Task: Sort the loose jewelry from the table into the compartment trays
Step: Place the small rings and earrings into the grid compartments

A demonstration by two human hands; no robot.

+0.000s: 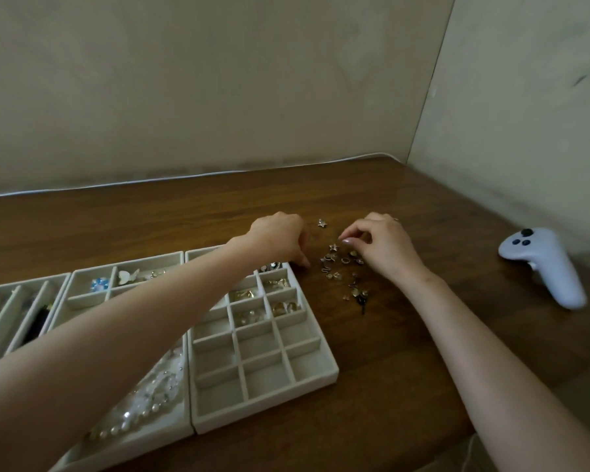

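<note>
A scatter of small loose jewelry pieces (344, 270) lies on the wooden table, with one star charm (322, 223) set apart farther back. My right hand (382, 248) hovers over the pile, thumb and forefinger pinched together at its tip; whether a piece is between them I cannot tell. My left hand (281, 238) rests with curled fingers at the pile's left edge, by the far right corner of the grid tray (315, 378). Several of that tray's far compartments hold gold pieces. A middle tray (86, 299) holds a blue flower, a butterfly and pearl strands.
A third tray with long slots (0, 318) sits at the far left, partly cut off. A white game controller (545, 264) lies on the table to the right. Walls close in behind and on the right. Bare wood stretches behind the hands.
</note>
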